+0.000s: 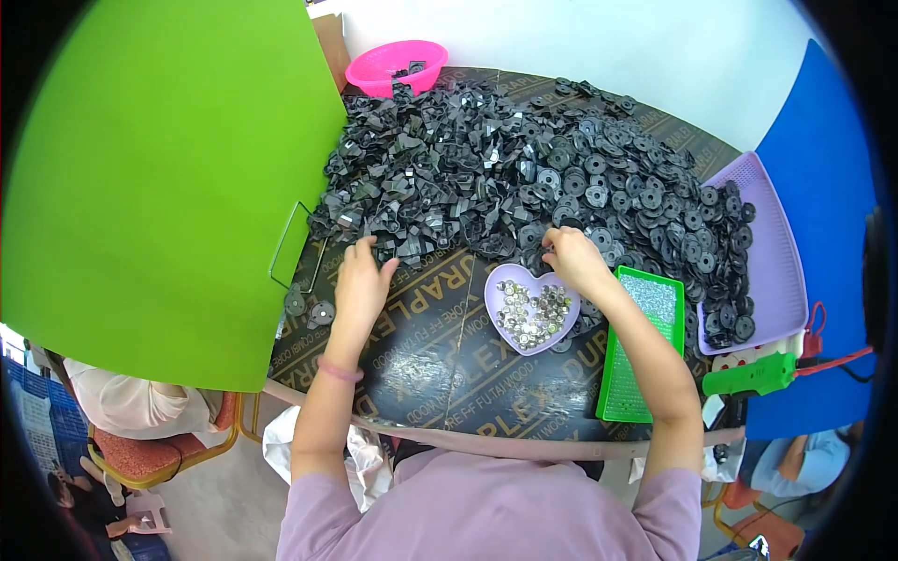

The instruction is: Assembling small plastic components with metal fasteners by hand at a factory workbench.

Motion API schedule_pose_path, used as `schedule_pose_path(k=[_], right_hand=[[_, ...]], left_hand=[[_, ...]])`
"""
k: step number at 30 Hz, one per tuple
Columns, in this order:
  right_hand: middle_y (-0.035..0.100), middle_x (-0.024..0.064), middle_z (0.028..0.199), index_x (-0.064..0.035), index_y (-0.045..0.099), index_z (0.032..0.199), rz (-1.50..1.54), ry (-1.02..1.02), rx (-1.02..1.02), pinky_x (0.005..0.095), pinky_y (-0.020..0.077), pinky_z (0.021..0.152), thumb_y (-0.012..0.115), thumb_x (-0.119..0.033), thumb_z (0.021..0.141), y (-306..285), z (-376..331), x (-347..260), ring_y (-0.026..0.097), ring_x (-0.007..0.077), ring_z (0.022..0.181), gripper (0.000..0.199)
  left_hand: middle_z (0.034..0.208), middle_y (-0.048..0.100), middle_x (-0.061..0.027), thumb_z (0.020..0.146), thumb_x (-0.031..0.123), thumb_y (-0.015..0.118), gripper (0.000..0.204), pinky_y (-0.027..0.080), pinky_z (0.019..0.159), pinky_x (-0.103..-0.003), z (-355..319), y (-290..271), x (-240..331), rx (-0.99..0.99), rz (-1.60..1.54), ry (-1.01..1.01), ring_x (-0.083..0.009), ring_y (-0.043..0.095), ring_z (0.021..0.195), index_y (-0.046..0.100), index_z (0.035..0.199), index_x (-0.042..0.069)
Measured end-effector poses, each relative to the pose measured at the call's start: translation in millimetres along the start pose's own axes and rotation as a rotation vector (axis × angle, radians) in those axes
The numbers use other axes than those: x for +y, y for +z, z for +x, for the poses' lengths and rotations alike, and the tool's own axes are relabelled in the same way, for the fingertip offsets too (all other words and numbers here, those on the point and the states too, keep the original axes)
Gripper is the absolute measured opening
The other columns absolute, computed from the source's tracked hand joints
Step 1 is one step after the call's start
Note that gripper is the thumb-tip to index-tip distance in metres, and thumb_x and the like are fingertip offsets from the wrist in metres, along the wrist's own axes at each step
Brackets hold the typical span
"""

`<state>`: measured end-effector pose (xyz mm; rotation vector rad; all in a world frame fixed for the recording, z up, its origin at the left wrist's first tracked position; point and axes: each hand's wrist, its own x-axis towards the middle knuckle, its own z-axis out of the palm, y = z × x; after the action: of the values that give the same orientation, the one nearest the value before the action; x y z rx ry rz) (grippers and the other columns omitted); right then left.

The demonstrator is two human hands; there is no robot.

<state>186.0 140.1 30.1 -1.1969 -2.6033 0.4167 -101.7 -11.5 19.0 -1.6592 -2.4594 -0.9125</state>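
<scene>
My left hand (363,276), its thumb apart from its fingers, is at the near left edge of a heap of angular black plastic pieces (402,178). I see nothing in it. To the right, my right hand (572,257) reaches into the round black discs (652,198) with its fingertips curled together. Whatever they pinch is hidden. Just below that hand lies a lilac heart-shaped dish (493,313) holding many small shiny metal parts (528,323). Beneath my right forearm is a green tray (613,397) with small clear pieces in it.
A pink bowl (374,79) stands at the back. The lilac basket (781,252) at right holds black discs. A green panel (168,187) and a blue panel (814,234) flank the dark table (421,365). A wire frame (297,243), two loose discs and a green tool (748,376) lie near the sides. Other people sit beyond.
</scene>
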Motion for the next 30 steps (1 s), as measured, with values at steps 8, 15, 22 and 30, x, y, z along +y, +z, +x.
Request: schedule_pose_path(k=[8, 15, 22, 30], right_hand=[[0.056, 0.0148, 0.089, -0.0034, 0.06, 0.091, 0.07, -0.05, 0.142, 0.0402, 0.0463, 0.078, 0.067, -0.015, 0.074, -2.1, -6.0, 5.0, 0.056, 0.0339, 0.088, 0.022], [0.059, 0.0124, 0.087, -0.0036, 0.061, 0.08, 0.031, -0.04, -0.018, 0.0414, 0.0469, 0.078, 0.071, -0.019, 0.071, 6.1, 2.6, -2.6, 0.056, 0.0326, 0.093, 0.02], [0.059, 0.0121, 0.083, -0.0065, 0.064, 0.09, -0.068, -0.02, 0.074, 0.0398, 0.0445, 0.081, 0.07, -0.019, 0.073, 8.4, -9.9, 21.4, 0.055, 0.0317, 0.092, 0.022], [0.06, 0.0155, 0.084, -0.0016, 0.056, 0.082, 0.13, -0.008, 0.275, 0.04, 0.0441, 0.072, 0.069, -0.014, 0.073, -14.9, -8.3, 22.9, 0.056, 0.033, 0.084, 0.02]], left_hand=[[0.096, 0.057, -0.0198, 0.065, 0.028, 0.082, 0.071, 0.047, 0.079, -0.036, 23.4, 17.6, -4.3, -0.243, -0.171, -0.081, -0.0281, 0.057, 0.09, 0.042, 0.116, -0.002], [0.095, 0.062, -0.0216, 0.064, 0.045, 0.078, 0.066, 0.048, 0.078, -0.037, 13.3, 14.9, 16.8, -0.463, -0.055, -0.071, -0.0331, 0.061, 0.089, 0.051, 0.103, -0.002], [0.079, 0.064, -0.0141, 0.081, 0.037, 0.065, 0.039, 0.05, 0.059, -0.034, 13.3, -1.7, 52.9, -0.461, -0.141, 0.031, -0.0253, 0.062, 0.064, 0.056, 0.087, 0.0], [0.114, 0.054, -0.0151, 0.098, 0.025, 0.04, 0.034, 0.05, 0.069, -0.029, -11.8, 16.1, 96.6, -0.905, -1.628, -0.327, -0.0181, 0.059, 0.084, 0.043, 0.123, 0.003]])
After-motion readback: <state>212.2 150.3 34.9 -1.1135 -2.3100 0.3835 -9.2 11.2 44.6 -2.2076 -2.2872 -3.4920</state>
